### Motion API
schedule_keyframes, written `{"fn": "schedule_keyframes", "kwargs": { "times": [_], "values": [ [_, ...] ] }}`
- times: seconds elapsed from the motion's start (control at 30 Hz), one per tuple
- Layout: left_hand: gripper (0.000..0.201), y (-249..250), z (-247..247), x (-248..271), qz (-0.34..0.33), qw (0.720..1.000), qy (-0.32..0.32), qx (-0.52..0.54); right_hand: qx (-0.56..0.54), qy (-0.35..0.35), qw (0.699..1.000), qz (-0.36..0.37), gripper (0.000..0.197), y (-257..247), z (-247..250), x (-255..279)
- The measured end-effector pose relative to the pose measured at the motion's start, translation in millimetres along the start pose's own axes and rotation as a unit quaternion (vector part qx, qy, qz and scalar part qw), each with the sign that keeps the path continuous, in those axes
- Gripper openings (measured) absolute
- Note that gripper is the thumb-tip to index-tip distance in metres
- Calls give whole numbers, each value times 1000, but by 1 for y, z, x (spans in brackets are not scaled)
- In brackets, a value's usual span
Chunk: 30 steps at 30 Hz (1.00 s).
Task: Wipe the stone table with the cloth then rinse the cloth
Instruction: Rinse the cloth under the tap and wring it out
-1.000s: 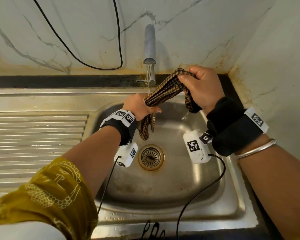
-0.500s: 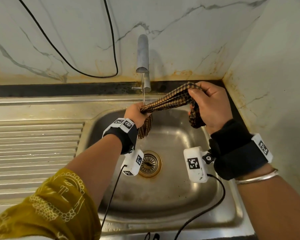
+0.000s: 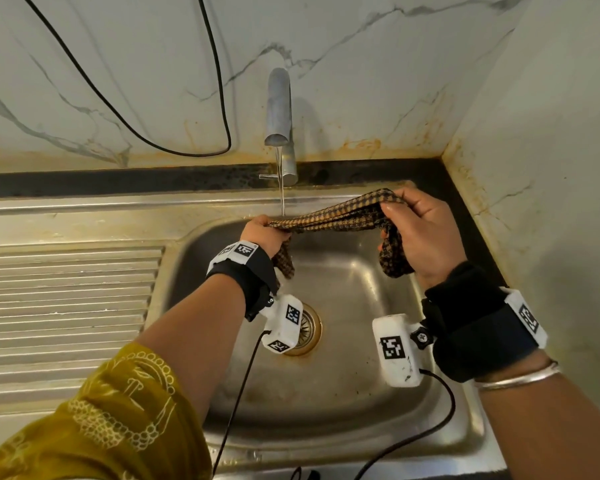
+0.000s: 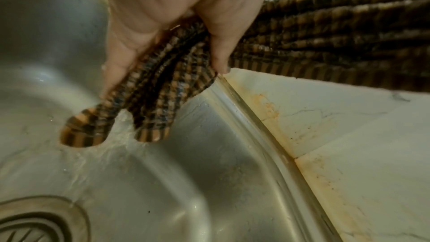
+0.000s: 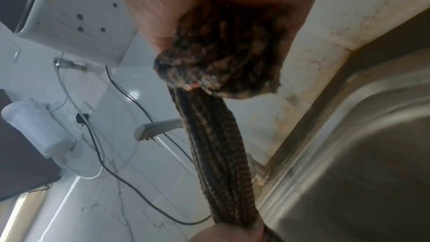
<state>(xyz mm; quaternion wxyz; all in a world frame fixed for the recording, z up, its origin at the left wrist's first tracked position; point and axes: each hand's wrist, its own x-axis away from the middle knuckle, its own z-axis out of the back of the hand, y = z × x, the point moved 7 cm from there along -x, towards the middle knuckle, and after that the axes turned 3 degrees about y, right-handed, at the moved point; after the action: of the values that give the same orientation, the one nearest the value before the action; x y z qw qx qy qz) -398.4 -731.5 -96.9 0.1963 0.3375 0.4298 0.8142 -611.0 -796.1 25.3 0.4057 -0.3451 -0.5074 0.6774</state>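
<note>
Ridged steel of the draining board [image 3: 66,299] fills the left side of the head view, joined to the sink [image 3: 343,403] whose basin sits toward the right corner of the bench. A black cable [image 3: 160,143] loops down the marble wall behind the draining board. The left hand [image 3: 262,233] is over the back left part of the basin, its fingers curled round one end of the cloth [image 3: 340,216]; in the left wrist view the fingers [image 4: 223,43] pinch the bunched fabric, and two short checked tails hang below them above the steel. A thin stream of water [image 3: 281,188] falls from the tap [image 3: 278,109], which stands at the back edge of the sink, and lands on the cloth just beside the left hand. The brown and orange checked cloth is gathered into a rope and stretched nearly level between the two hands, above the basin and not touching it. The drain [image 3: 309,327] lies below, partly hidden by the left wrist camera. The right hand [image 3: 419,233] grips the other end near the back right corner of the sink, fingers wrapped round it, with a wad of fabric bulging below the fist.
</note>
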Motion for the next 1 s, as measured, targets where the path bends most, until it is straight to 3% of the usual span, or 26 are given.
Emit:
{"fn": "schedule_keyframes", "kwargs": {
  "times": [0.1, 0.23, 0.4, 0.53, 0.6, 0.63, 0.7, 0.87, 0.97, 1.0],
  "values": [
    [29, -12, -1, -9, 41, 999, 10, 29, 0, 6, 1000, 6, 23, 0, 8, 0],
    [22, -21, -6, -16, 81, 993, 7, 84, 0, -8, 1000, 23, 25, -2, 9, 3],
    [39, -14, -4, -7, 99, 983, 46, 148, -1, 5, 1000, 30, 27, -5, 21, 5],
    [64, -21, -20, -15, 131, 982, -27, 136, -20, 19, 999, 41, 30, -8, 30, 5],
    [77, -25, -23, -12, 196, 962, -34, 185, -15, 11, 999, 40, 30, -7, 28, 6],
    [66, -20, -23, -7, 201, 952, -41, 225, -14, 7, 999, 39, 28, -6, 26, 6],
    [21, -7, -22, 1, 170, 943, -40, 283, -21, 5, 999, 27, 26, -2, 25, 6],
    [19, -6, -19, -1, 140, 940, -33, 310, -22, 11, 1000, 4, 26, 12, 23, 4],
    [24, -8, -13, -1, 131, 949, -24, 284, -11, 21, 1000, -3, 27, 18, 22, 4],
    [25, -7, -10, -1, 111, 967, -9, 231, -10, 20, 1000, -6, 27, 19, 21, 4]
  ]
}}
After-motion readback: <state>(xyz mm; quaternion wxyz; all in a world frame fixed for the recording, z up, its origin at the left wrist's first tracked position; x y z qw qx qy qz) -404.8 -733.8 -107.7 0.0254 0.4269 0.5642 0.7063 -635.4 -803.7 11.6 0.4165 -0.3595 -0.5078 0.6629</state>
